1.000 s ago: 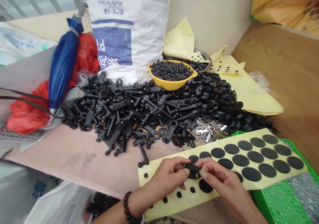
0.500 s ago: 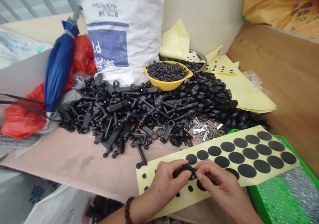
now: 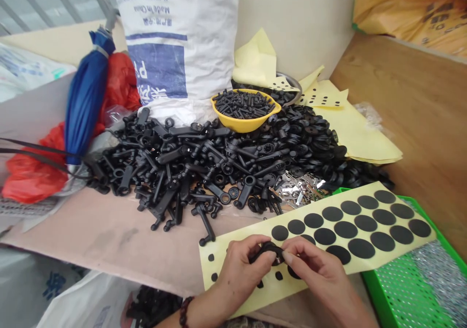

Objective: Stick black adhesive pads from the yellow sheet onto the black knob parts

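At the left end of a cardboard-coloured table (image 3: 91,226), a closed blue umbrella (image 3: 85,97) leans beside crumpled red plastic (image 3: 38,172), and a heap of black crank-shaped parts (image 3: 171,167) spreads rightward before a tall white sack (image 3: 211,41) and a yellow bowl (image 3: 242,123). Nearer the front edge, right of centre, a person's left hand (image 3: 242,269) clamps a small, round black piece (image 3: 270,246) between thumb and fingers, while the right hand (image 3: 314,267) pinches its right side. The piece is held above a yellow sheet (image 3: 255,229) of black discs, whose right end overlaps a green basket (image 3: 379,303) at the table's near right corner.
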A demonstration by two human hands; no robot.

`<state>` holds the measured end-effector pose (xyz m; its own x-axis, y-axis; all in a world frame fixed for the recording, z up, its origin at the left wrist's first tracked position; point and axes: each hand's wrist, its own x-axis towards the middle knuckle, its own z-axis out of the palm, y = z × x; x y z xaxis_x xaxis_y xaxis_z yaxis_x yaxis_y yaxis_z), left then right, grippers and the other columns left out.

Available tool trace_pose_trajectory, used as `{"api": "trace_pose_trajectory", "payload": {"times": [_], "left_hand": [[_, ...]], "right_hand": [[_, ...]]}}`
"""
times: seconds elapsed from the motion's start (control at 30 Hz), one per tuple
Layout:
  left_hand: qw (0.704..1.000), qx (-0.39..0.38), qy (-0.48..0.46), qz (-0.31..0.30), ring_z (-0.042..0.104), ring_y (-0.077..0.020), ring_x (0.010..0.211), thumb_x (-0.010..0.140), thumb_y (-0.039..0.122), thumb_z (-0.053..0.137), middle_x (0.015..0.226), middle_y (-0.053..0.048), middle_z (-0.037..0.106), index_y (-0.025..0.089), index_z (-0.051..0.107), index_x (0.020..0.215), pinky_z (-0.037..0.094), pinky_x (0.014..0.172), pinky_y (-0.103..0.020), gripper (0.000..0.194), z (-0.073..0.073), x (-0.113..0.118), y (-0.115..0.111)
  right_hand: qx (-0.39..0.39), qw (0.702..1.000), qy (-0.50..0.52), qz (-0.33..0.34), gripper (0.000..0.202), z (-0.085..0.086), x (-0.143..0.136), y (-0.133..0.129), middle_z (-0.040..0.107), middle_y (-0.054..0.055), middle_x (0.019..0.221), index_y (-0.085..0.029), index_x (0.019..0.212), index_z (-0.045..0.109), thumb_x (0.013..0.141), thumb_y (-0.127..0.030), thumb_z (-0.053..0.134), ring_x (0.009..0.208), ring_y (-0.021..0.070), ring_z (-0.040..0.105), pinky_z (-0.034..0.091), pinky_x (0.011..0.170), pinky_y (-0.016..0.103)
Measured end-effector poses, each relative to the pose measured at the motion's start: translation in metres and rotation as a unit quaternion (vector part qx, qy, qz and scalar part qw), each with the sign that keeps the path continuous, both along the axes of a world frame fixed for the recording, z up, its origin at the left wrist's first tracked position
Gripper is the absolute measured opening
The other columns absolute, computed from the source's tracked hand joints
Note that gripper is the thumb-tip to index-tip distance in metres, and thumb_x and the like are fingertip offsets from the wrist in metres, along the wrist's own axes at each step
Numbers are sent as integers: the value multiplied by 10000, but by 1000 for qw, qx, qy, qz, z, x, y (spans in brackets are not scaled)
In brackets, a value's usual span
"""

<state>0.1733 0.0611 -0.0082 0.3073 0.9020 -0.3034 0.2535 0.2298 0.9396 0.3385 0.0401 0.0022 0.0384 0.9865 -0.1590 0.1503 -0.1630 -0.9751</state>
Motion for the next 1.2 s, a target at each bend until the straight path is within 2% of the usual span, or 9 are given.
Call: {"api": "trace_pose_trajectory", "payload": {"times": [0.13, 0.27, 0.6, 0.8, 0.93, 1.07, 1.2], "left_hand": [[1000, -23, 7, -5, 397, -89, 461, 736, 266, 561, 538, 56, 433, 133, 669, 962, 348, 434, -194, 283, 4, -2, -1], [999, -32, -6, 5, 429, -92, 452, 720, 267, 559, 535, 57, 451, 130, 640, 924, 380, 435, -201, 258, 9, -3, -4], [992, -45, -86, 75, 351, -75, 440, 692, 330, 601, 506, 80, 380, 123, 615, 900, 395, 401, -197, 293, 4, -1, -15], [987, -78, -120, 73, 407, -66, 426, 691, 386, 659, 538, 64, 444, 129, 606, 897, 392, 403, -182, 334, 8, -4, -17], [981, -103, -147, 80, 436, -63, 425, 678, 454, 711, 567, 57, 474, 134, 596, 902, 414, 420, -190, 406, 5, -5, -17], [970, -129, -183, 92, 480, -75, 444, 652, 517, 752, 609, 33, 548, 148, 577, 909, 451, 442, -206, 482, 2, -5, -16], [960, -159, -207, 106, 521, -86, 442, 631, 563, 761, 641, 14, 607, 163, 548, 905, 448, 442, -204, 529, 3, -7, -14]], "right_hand": [[-4, 1000, 19, 5, 217, -12, -3, -5, 579, -2, 636, -223, 609, 589, 768, -360, 641, 566, 164, 514, 423, 497, 252], [10, 999, 48, -21, 224, -21, -11, -12, 546, -15, 659, -227, 650, 569, 820, -372, 591, 585, 155, 490, 396, 514, 247], [-27, 993, 110, -31, 239, -22, -16, -14, 525, -26, 634, -220, 651, 586, 784, -405, 656, 593, 148, 461, 366, 542, 252], [-51, 991, 126, -20, 311, -21, -18, -13, 541, -25, 638, -212, 672, 594, 759, -493, 694, 583, 140, 484, 394, 538, 248], [-89, 982, 168, -7, 346, -20, -18, -13, 564, -30, 656, -212, 707, 582, 742, -526, 722, 569, 122, 518, 430, 547, 238], [-111, 968, 223, 19, 356, -19, -20, -15, 592, -43, 606, -219, 812, 584, 734, -526, 745, 548, 116, 559, 435, 545, 226], [-102, 966, 233, 44, 350, -20, -23, -18, 629, -35, 601, -231, 924, 570, 784, -525, 701, 588, 147, 625, 464, 574, 245]]}}
